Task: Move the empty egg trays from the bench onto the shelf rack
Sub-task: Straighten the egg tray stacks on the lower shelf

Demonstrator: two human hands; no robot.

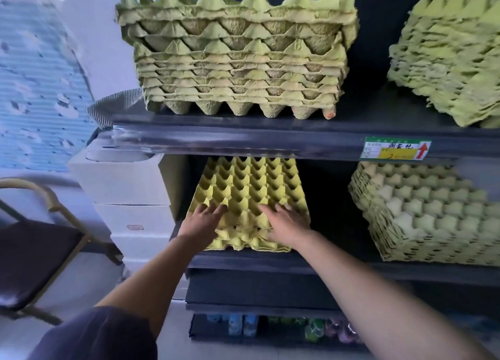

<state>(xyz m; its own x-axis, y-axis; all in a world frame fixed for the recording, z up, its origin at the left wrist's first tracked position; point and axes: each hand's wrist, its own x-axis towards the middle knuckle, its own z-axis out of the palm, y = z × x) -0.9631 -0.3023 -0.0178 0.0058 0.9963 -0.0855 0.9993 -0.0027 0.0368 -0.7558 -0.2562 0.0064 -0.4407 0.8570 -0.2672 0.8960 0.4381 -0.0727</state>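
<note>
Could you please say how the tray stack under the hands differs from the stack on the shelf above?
The lower stack is a few trays high and bright yellow; the upper stack is far taller and duller green. The left hand and right hand rest on the lower stack; nothing touches the upper stack. Both are moulded egg trays.

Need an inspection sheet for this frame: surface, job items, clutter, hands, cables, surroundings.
Surface: dark shelf rack; its lower shelf bears the stack being handled.
Job's things: yellow tray stack lies on the lower shelf, left side. Other egg tray stacks: upper left stack, upper right stack, lower right stack.
Clutter: price label on the upper shelf edge; striped cloth beside the upper left stack.
Hands: left hand and right hand rest on the yellow tray stack, fingers straight.
Cables: nothing seen.
Surroundings: white boxes left of the rack; chair further left; bottles at the bottom, blurred.
</note>
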